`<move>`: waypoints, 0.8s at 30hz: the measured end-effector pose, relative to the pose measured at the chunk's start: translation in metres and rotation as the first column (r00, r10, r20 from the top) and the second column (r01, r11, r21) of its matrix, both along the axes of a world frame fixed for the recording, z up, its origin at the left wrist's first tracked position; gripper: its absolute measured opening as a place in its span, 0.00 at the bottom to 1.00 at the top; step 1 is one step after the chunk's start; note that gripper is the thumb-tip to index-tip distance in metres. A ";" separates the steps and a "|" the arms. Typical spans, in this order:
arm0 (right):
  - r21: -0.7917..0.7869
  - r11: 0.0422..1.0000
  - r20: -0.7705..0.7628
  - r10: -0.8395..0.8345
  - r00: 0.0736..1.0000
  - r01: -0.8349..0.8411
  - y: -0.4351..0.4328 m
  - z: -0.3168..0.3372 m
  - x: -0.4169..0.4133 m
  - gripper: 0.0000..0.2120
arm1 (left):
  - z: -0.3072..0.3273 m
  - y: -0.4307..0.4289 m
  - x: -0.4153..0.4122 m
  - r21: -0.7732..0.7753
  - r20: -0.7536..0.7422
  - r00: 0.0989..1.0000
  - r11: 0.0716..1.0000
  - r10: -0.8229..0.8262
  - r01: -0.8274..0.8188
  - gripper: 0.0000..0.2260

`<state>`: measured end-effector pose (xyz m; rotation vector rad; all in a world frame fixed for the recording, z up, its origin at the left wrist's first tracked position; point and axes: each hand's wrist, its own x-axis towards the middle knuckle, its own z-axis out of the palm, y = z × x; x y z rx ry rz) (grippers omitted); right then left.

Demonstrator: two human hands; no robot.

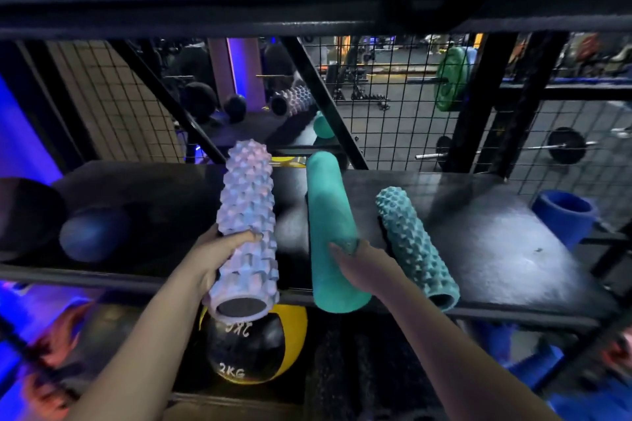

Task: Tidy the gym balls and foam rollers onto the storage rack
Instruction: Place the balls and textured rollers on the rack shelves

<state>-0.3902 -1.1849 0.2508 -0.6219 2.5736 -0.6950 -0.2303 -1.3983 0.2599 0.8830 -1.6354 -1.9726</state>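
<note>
Person at gym rack, task approx. halfway. Left hand [219, 256] curls round lilac spiked roller [248, 215] & right hand [362, 267] grips smooth teal roller [328, 208]. Both sit part-way on shelf [496, 243], near ends overhanging front rail. Spiked teal roller [410, 243] lies just right of right hand, blue ball [92, 232] left of left hand. Bare shelf further right; mesh blocks the back.
</note>
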 end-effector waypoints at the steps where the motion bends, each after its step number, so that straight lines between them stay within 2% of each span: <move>1: -0.025 0.999 -0.078 0.019 0.997 -0.021 0.005 0.003 -0.003 0.34 | 0.000 0.003 -0.005 -0.007 0.007 1.000 1.000 -0.012 0.012 0.15; 4: -0.121 0.993 -0.346 -0.060 0.936 0.019 0.025 0.014 -0.025 0.29 | -0.001 0.008 -0.023 -0.050 0.034 0.997 0.997 -0.065 0.066 0.15; 5: -0.103 0.993 -0.400 -0.092 0.912 0.055 0.034 0.015 -0.037 0.28 | -0.001 0.010 -0.031 -0.075 0.047 0.995 0.993 -0.084 0.087 0.16; 6: -0.040 0.997 -0.427 -0.083 0.901 0.073 0.042 0.013 -0.049 0.31 | -0.002 0.012 -0.037 -0.098 0.057 0.994 0.990 -0.095 0.100 0.17; 8: 0.134 0.985 -0.370 -0.052 0.928 0.109 0.059 0.002 -0.070 0.47 | -0.003 0.015 -0.051 -0.121 0.071 0.991 0.985 -0.118 0.126 0.18; 10: 0.131 0.981 -0.176 -0.121 0.977 0.145 0.075 -0.016 -0.084 0.55 | -0.003 0.020 -0.065 -0.112 0.075 0.985 0.980 -0.156 0.163 0.18; 12: -0.020 0.975 -0.009 -0.222 0.975 0.222 0.091 -0.031 -0.091 0.48 | 0.001 0.030 -0.080 -0.078 0.070 0.975 0.973 -0.210 0.215 0.18; 15: -0.173 0.939 0.009 -0.300 0.954 0.297 0.115 -0.034 -0.099 0.36 | 0.014 0.055 -0.106 -0.042 0.041 0.965 0.964 -0.260 0.261 0.16; 18: -0.343 0.860 0.041 -0.387 0.921 0.377 0.142 -0.019 -0.111 0.25 | 0.025 0.085 -0.139 -0.021 0.076 0.965 0.967 -0.252 0.254 0.16; 20: -0.378 0.835 0.016 -0.427 0.904 0.401 0.165 -0.003 -0.121 0.19 | 0.033 0.109 -0.158 -0.001 0.115 0.954 0.960 -0.278 0.280 0.13; 22: -0.304 0.872 -0.070 -0.423 0.904 0.384 0.188 0.011 -0.129 0.17 | 0.038 0.131 -0.174 0.025 0.134 0.946 0.955 -0.295 0.295 0.12; 24: -0.176 0.902 -0.163 -0.422 0.892 0.395 0.210 0.017 -0.137 0.21 | 0.040 0.149 -0.185 0.034 0.128 0.942 0.951 -0.309 0.307 0.13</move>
